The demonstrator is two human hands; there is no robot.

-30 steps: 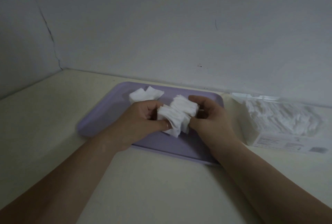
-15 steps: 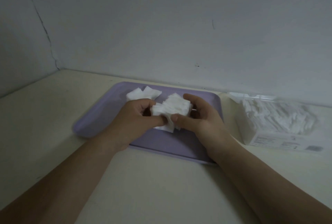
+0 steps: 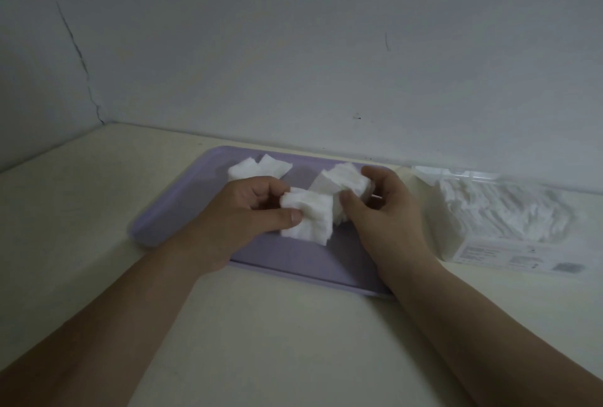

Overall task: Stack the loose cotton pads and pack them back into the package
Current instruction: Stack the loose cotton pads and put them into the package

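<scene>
The left hand (image 3: 248,210) pinches the near pad stack (image 3: 308,222), the right hand (image 3: 386,207) grips the far pad stack (image 3: 342,183); the package (image 3: 505,223) lies right of the tray (image 3: 182,210), nearer the right hand.

Probably a plain room in a home, dimly lit; which room, cannot tell. Cream table (image 3: 293,341) sits pushed into a corner of bare painted walls (image 3: 326,47). A cracked seam (image 3: 78,54) runs down where the left and far walls meet, and the far wall has small dark marks (image 3: 357,117). Household items: lilac plastic tray (image 3: 169,217) on the table, clear cotton-pad package (image 3: 505,220) just right of it by the far wall.
</scene>
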